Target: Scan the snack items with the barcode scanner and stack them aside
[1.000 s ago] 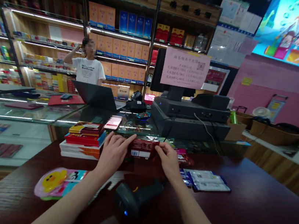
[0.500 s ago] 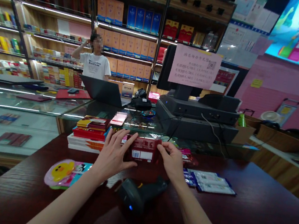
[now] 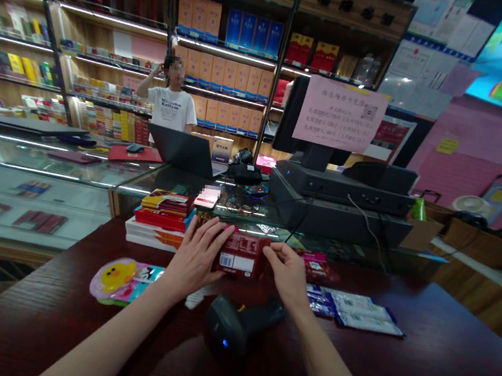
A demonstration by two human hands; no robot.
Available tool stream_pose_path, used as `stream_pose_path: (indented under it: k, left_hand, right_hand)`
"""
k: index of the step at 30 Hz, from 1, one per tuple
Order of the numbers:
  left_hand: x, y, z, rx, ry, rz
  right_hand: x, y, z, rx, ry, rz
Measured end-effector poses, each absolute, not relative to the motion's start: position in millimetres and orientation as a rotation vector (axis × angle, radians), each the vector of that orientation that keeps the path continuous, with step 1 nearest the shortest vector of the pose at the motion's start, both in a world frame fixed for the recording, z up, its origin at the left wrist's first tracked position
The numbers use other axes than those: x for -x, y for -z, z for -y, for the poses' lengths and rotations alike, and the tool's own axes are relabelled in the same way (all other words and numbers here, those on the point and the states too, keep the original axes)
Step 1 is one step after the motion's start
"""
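A dark red packet (image 3: 244,254) with a white label and barcode stands between my two hands, label side facing me. My left hand (image 3: 197,258) grips its left edge, fingers over the top corner and thumb below. My right hand (image 3: 286,274) pinches the right edge between thumb and fingertips. In front of both, a black barcode scanner (image 3: 231,325) with a blue light lies on the dark wooden table (image 3: 153,355). Left of my left wrist is a colourful package with a yellow duck (image 3: 119,278). Blue-and-white packets (image 3: 366,313) lie to the right of my right hand.
Books and booklets (image 3: 157,224) are stacked at the back left. Behind the table, a glass counter carries a laptop (image 3: 186,151) and a monitor (image 3: 288,122) with a pink sign. Another person (image 3: 173,105) stands beyond, before stocked shelves. More red packets (image 3: 321,267) lie behind my right hand.
The view has turned slightly left, so the surroundings appear farther right. Both hands still hold the red packet, which has shifted a little left relative to the table.
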State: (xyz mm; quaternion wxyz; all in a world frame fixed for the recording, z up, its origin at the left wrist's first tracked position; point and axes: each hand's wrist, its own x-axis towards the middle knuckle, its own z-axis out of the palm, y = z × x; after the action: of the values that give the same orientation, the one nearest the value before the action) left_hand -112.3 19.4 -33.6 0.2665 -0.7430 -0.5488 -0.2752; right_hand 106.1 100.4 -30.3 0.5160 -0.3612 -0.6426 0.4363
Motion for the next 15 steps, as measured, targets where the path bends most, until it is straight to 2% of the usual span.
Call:
stream_pose_path:
  k: [9, 15]
  left_hand:
    - [122, 34, -19, 1.974, 0.771, 1.525]
    - [136, 32, -19, 1.885, 0.818, 1.541]
  right_hand:
    - [-108, 35, -101, 0.75, -1.192, 1.626]
    - [-129, 38, -101, 0.819, -1.149, 1.866]
